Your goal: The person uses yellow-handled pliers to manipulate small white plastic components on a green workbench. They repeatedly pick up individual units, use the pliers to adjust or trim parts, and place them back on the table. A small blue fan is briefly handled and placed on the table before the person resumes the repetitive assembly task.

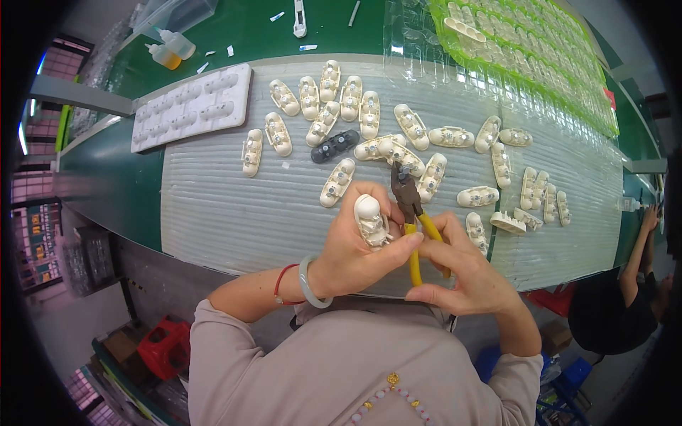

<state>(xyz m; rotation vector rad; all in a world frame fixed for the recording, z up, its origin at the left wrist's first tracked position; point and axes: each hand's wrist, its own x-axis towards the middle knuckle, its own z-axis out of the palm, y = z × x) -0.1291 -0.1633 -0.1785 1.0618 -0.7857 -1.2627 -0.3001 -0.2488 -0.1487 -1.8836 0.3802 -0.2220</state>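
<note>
My left hand (pixel 359 245) is closed round a cream oval plastic part (pixel 371 219) with rounded domes, held above the near side of the mat. In my right hand (pixel 462 273) is a pair of pliers (pixel 416 245) with yellow handles and dark jaws, pointing away from me. My left thumb reaches over to the handles. The jaws lie over a small greyish piece (pixel 405 170) beside the cream parts; whether they grip it I cannot tell. Several similar cream parts (pixel 369 113) lie scattered beyond my hands, with one dark grey part (pixel 335 146) among them.
A white tray with rounded pockets (pixel 192 106) rests at the left. Far right stands a green rack (pixel 540 57) with clear plastic trays. Two squeeze bottles (pixel 170 48) and a cutter knife (pixel 300 20) lie farther back on the green table. Another person (pixel 618 298) is at the right.
</note>
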